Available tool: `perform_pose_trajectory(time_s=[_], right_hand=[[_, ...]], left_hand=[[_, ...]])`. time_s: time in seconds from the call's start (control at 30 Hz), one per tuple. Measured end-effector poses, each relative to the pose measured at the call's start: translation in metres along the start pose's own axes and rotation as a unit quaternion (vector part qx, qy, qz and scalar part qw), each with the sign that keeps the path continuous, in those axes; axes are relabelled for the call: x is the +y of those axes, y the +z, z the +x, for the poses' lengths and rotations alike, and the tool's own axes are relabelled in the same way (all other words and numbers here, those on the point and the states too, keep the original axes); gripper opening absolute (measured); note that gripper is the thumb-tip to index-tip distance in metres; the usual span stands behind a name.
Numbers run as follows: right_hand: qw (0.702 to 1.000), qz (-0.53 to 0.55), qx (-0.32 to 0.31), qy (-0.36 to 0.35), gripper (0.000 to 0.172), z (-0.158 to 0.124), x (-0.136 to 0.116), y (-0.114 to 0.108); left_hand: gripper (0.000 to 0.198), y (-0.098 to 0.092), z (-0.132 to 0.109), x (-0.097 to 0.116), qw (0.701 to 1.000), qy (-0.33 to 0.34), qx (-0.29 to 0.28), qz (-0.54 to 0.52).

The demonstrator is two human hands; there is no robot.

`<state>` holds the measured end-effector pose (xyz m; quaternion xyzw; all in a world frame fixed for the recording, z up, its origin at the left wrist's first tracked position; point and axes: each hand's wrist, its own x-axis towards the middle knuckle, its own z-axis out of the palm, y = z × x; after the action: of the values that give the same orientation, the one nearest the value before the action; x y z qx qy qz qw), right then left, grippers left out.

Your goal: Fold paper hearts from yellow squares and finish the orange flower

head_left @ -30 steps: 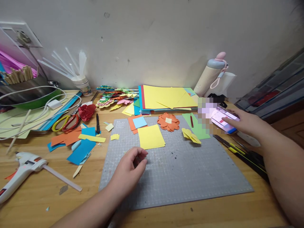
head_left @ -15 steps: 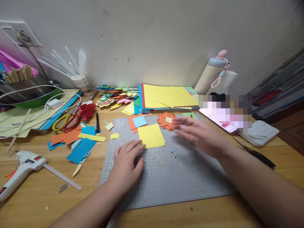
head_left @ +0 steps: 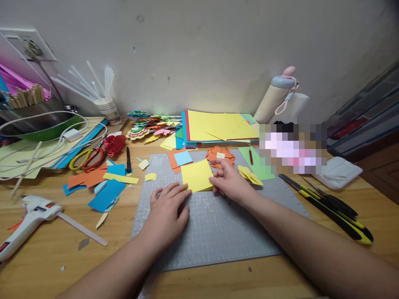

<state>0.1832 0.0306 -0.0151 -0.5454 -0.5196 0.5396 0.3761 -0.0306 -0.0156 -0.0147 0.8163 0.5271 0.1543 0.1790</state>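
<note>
A yellow square of paper [head_left: 195,176] lies on the grey cutting mat [head_left: 215,232], and a second layer shows along its lower edge. My left hand [head_left: 168,207] rests flat on the mat, fingers stretched, fingertips at the square's lower left corner. At the right edge, my right hand [head_left: 231,182] pinches the yellow paper between thumb and fingers. Just behind that hand is an orange paper flower [head_left: 229,154] with a small pale square [head_left: 220,155] on it. A yellow paper flower [head_left: 251,175] sits right of the hand. Behind the square lies a light blue square [head_left: 183,158] on orange paper.
Scissors [head_left: 89,158], blue scraps [head_left: 107,196] and a glue gun [head_left: 37,214] lie left. A paper stack [head_left: 218,124] and several paper flowers [head_left: 152,126] stand along the wall. A yellow-black cutter knife [head_left: 330,211], black-handled scissors [head_left: 336,201] and a bottle [head_left: 274,97] are right.
My right hand has moved left and down from above the orange flower to the yellow square's edge and closed on it. The yellow flower and cutter knife now show. My left hand stays put.
</note>
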Motion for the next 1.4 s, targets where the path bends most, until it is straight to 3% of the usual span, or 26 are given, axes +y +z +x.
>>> perform_pose_trajectory(time_s=[0.13,0.23,0.4,0.53,0.6,0.67,0.73,0.8,1.0,1.07,1.13,1.27,1.4], right_hand=[[0.999,0.035,-0.016,-0.024,0.047,-0.010,-0.004,0.004],[0.992,0.120,-0.046,0.004,0.048,-0.026,-0.014,0.006],[0.984,0.142,-0.097,0.041,0.046,-0.045,-0.011,0.011],[0.995,-0.025,-0.071,-0.062,0.035,-0.047,-0.003,0.006],[0.970,-0.175,-0.042,-0.163,0.039,-0.049,-0.003,0.001],[0.915,-0.297,-0.027,-0.271,0.034,-0.052,-0.006,-0.003],[0.861,-0.367,-0.037,-0.350,0.018,-0.055,-0.009,-0.005],[0.829,-0.398,-0.059,-0.388,0.015,-0.058,-0.011,-0.004],[0.800,-0.454,-0.145,-0.363,0.011,-0.065,-0.013,0.001],[0.791,-0.475,-0.171,-0.346,0.009,-0.067,-0.012,0.002],[0.783,-0.486,-0.192,-0.339,0.008,-0.068,-0.011,0.003],[0.773,-0.503,-0.218,-0.320,0.015,-0.070,-0.011,0.003],[0.788,-0.498,-0.240,-0.272,0.019,-0.073,-0.018,-0.001]], left_hand=[[0.049,-0.002,0.001,0.001,0.997,-0.006,0.075,-0.026],[0.060,-0.006,0.001,0.000,0.988,-0.001,0.120,-0.102],[0.038,-0.010,-0.001,0.003,0.962,0.008,0.070,-0.263],[0.023,-0.011,-0.001,0.007,0.959,0.000,0.061,-0.277],[0.019,-0.012,-0.001,0.008,0.960,-0.006,0.065,-0.273],[0.018,-0.012,-0.002,0.010,0.959,-0.006,0.064,-0.274],[0.018,-0.012,-0.003,0.012,0.960,0.004,0.055,-0.273],[0.018,-0.012,-0.004,0.013,0.963,0.016,0.043,-0.265],[0.028,-0.018,-0.010,0.015,0.989,0.052,0.036,-0.131],[0.021,-0.019,-0.012,0.017,0.992,0.090,0.032,-0.088],[0.004,-0.020,-0.014,0.021,0.989,0.130,0.001,-0.073],[0.016,-0.019,-0.016,0.026,0.984,0.140,-0.086,-0.063],[0.019,-0.017,-0.015,0.028,0.980,0.118,-0.159,-0.035]])
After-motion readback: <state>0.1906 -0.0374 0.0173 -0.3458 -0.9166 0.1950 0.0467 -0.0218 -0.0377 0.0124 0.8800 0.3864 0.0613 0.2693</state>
